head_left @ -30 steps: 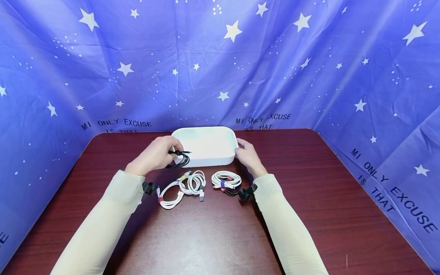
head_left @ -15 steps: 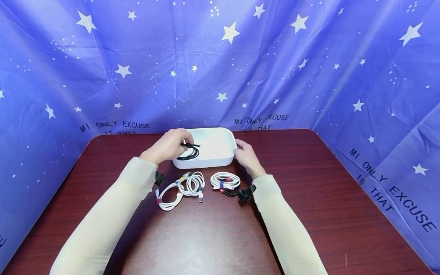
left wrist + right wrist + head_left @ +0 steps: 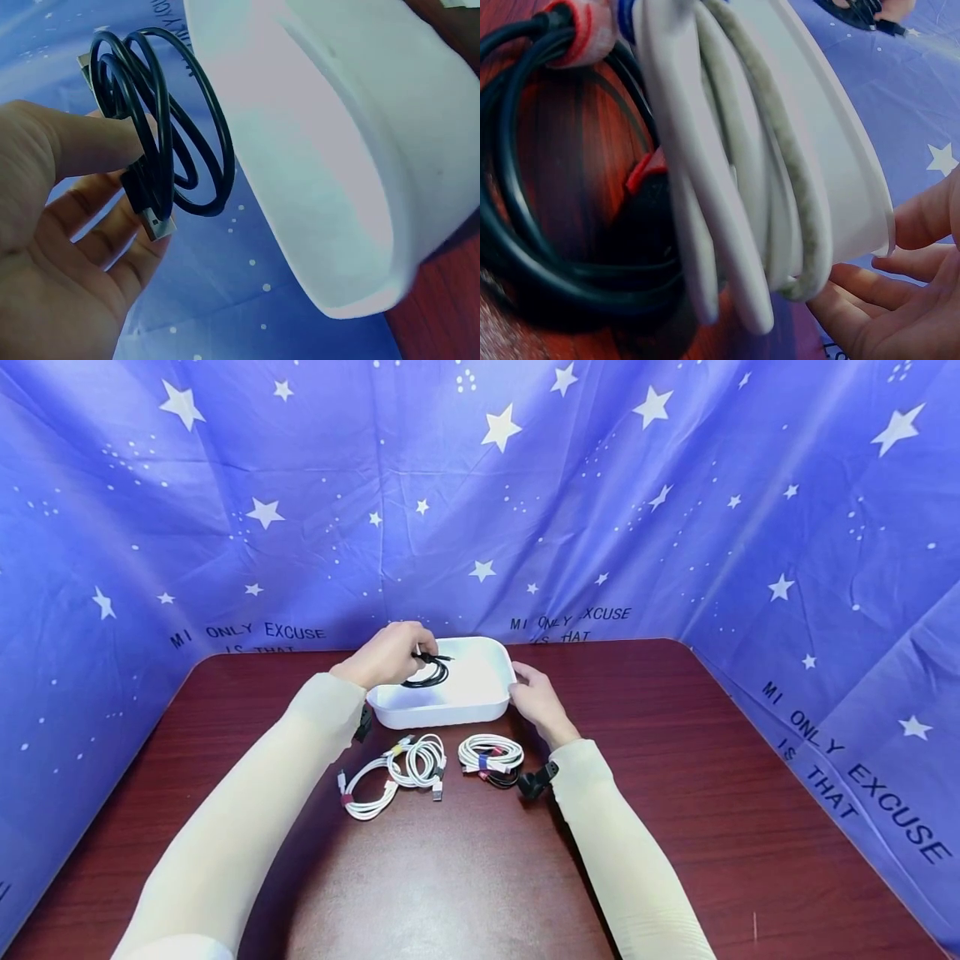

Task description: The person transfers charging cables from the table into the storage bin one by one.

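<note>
My left hand [image 3: 386, 653] pinches a coiled black USB cable [image 3: 429, 682] above the left part of a white tray [image 3: 442, 717]. In the left wrist view the thumb presses on the loops of the black cable [image 3: 163, 120], and metal plugs stick out at both ends. At the tray's right end, my right hand [image 3: 542, 703] holds the edge. The right wrist view shows its fingers [image 3: 922, 217] at the tray's rim [image 3: 885, 202], thumb and fingers on either side of it.
Two coiled white cables [image 3: 424, 773] lie on the brown table [image 3: 465, 877], left of centre before the tray. Right of them, a white coil with a blue tie [image 3: 491, 750] rests over a black cable with red ties [image 3: 504, 778]. A blue star-patterned curtain [image 3: 480, 493] stands behind.
My left hand has carried the black cable right and away from me, from the tray's left front corner to over its inside. The right hand stays at the tray's end.
</note>
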